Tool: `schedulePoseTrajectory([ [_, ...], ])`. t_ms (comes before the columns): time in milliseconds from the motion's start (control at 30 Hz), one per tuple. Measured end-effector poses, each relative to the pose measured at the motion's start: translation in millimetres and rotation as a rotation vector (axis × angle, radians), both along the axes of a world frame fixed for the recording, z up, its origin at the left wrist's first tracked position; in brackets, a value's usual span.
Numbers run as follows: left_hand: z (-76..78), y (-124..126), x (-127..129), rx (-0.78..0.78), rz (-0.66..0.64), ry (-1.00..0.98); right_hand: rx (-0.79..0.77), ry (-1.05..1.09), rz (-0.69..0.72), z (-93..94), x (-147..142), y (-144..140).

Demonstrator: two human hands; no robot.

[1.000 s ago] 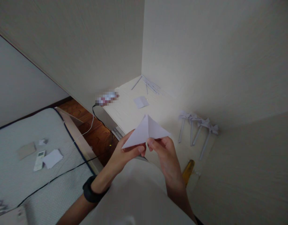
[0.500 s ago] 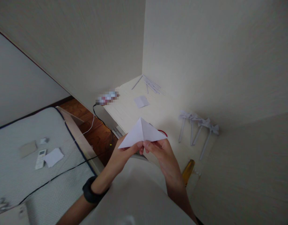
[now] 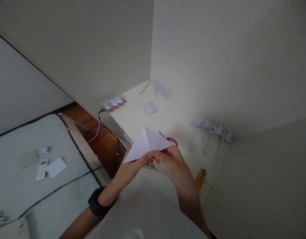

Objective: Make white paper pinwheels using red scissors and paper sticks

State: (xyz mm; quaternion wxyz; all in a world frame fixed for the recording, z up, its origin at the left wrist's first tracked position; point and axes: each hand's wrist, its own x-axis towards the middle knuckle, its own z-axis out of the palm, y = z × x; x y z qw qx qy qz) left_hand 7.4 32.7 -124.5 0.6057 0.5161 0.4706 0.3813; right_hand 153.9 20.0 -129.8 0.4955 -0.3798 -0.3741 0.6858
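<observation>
White folded paper (image 3: pixel 148 144), shaped like a wide triangle with a crease running down its middle, is being held up in front of the person's body, over the near side of a pale desk (image 3: pixel 179 118). Its peak is pointing away from the person, and its long edge is facing the body.

The left hand (image 3: pixel 133 166) is supporting the left half: the thumb is lying along the near edge, its tip close to the foot of the crease, while the other fingers are mostly hiding underneath. The right hand (image 3: pixel 174 162) is holding the right half, with its thumb pressing near the same spot and its fingers curling under. The two thumb tips are almost meeting, each pinching the paper from above; how the hidden fingers are sitting below, I cannot tell. A black band (image 3: pixel 98 202) is circling the left wrist.

Just past the paper's right side, red-handled scissors (image 3: pixel 172 139) are lying on the desk, partly covered. Farther right, four paper stalks (image 3: pixel 217 130) with bow-like tops are resting in a row. Beyond the triangle, a paper square (image 3: pixel 150 108) is lying flat, and thin white sticks (image 3: pixel 160 89) are clustering by the corner.
</observation>
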Motion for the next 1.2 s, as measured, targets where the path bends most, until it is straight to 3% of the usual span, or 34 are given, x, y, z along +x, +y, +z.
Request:
schedulePoseTrajectory([
  [167,0.4,-1,0,-0.007,-0.012,0.011,-0.030,0.023,0.015,-6.0,1,1],
  [400,-13.2,-5,-6,0.018,-0.002,0.015,-0.076,-0.018,-0.022,-5.5,5,2],
  [567,-17.5,-4,-12,0.033,-0.046,-0.040,-0.020,-0.061,-0.092,-9.7,25,9],
  [767,-16.1,3,-16,0.088,0.108,-0.055,0.053,-0.149,-0.239,-12.0,58,13],
  [933,-17.0,0,-14,0.008,0.066,-0.030,0.006,-0.158,-0.056,-2.9,36,6],
  [1067,-6.6,-1,-9,-0.036,0.009,0.042,-0.002,-0.072,-0.074,-4.4,17,8],
  [1200,3.5,2,-6,-0.075,-0.020,0.053,-0.035,-0.090,-0.091,-5.5,18,13],
])
